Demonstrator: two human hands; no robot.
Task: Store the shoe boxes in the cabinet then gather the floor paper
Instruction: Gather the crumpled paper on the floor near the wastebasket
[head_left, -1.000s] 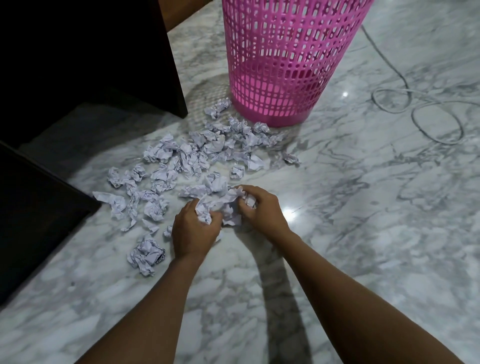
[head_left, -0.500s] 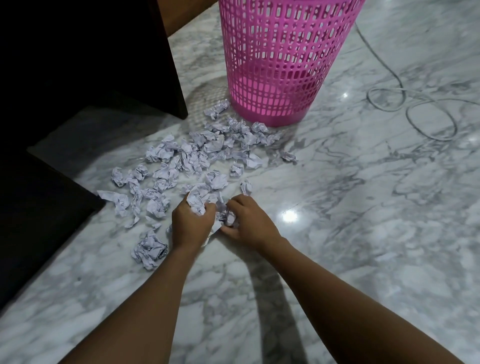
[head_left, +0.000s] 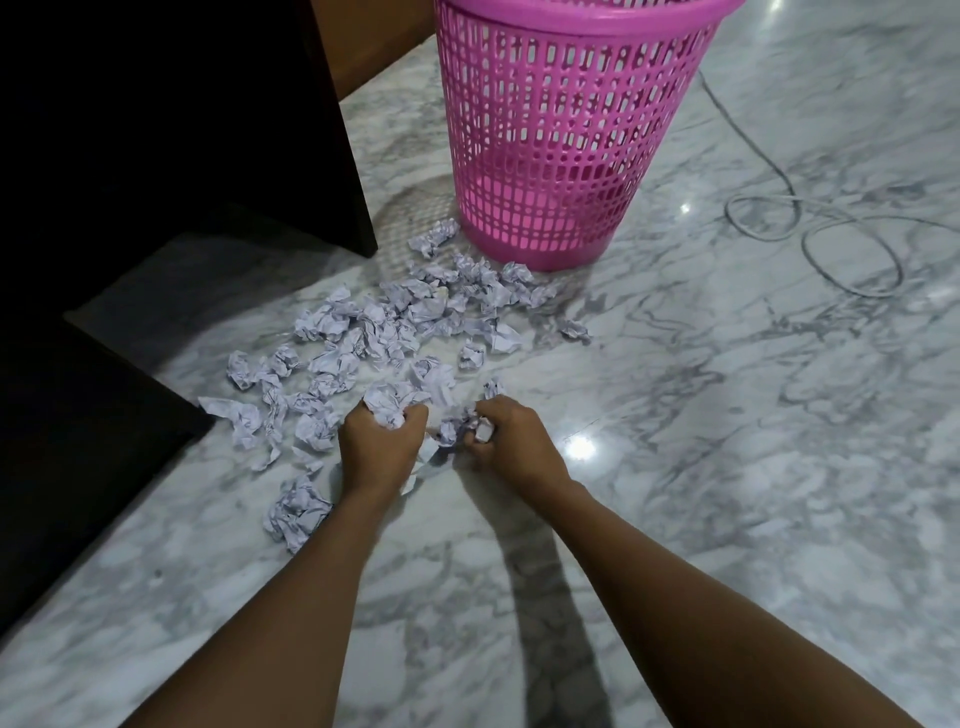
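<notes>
**Fistfuls of floor paper (head_left: 395, 322) beside a pink basket (head_left: 561, 130)**

Grey-veined marble floor (head_left: 727, 467) fills nearly the whole frame. A dark cabinet (head_left: 156, 130) takes up the upper left, and a second dark panel (head_left: 62, 441) juts in from the left edge below it. The pink basket, slotted all round, stands upright on the floor at upper centre. A pale cable (head_left: 852, 244) loops across the upper right, well apart from the paper.

The floor paper lies as a scatter of crumpled white balls, running from the foot of the basket down toward centre-left. Both hands work at the lower edge of this scatter, just beside each other. The left hand (head_left: 376, 449) is clenched around a crumpled wad (head_left: 387, 405) that bulges above its knuckles. The right hand (head_left: 511, 444) has its fingers curled on smaller scraps (head_left: 483, 431). One lone ball (head_left: 296, 512) sits apart, left of the left wrist.
</notes>
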